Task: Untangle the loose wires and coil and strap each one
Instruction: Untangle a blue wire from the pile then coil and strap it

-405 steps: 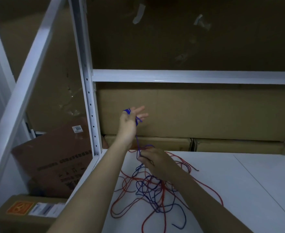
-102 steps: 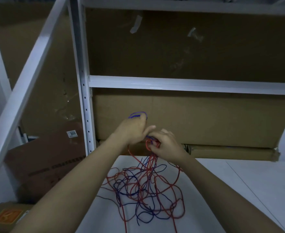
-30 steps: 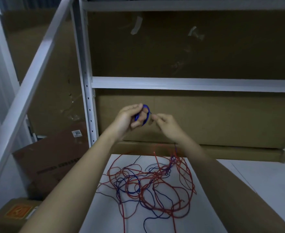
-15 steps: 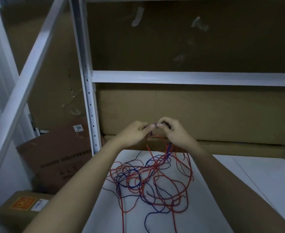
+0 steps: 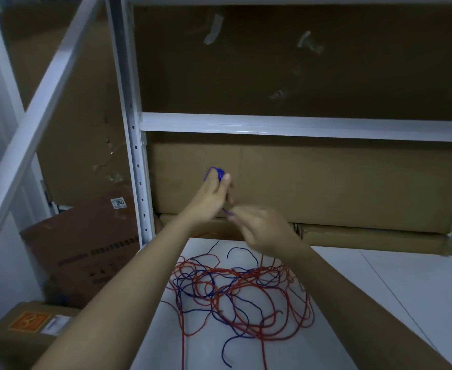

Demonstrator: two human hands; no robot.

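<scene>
Roughly: blue wire (image 5: pixel 217 173) looped round L hand (image 5: pixel 212 194) fingers — R hand (image 5: pixel 262 231) seemingly pinches it.

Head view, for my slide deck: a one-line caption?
Left hand holds a blue wire coil; right hand feeds wire above the red-and-blue tangle.

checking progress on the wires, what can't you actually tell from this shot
Head view only:
- Right hand: motion-blurred, so its grip on the blue wire is not clear.
- Blue coil on the left hand: mostly behind the fingers; number of turns unreadable.
- Tangle on the white table: dim light, strands overlap, and some leave the bottom edge; wire count unclear.
- Straps: none visible.
</scene>
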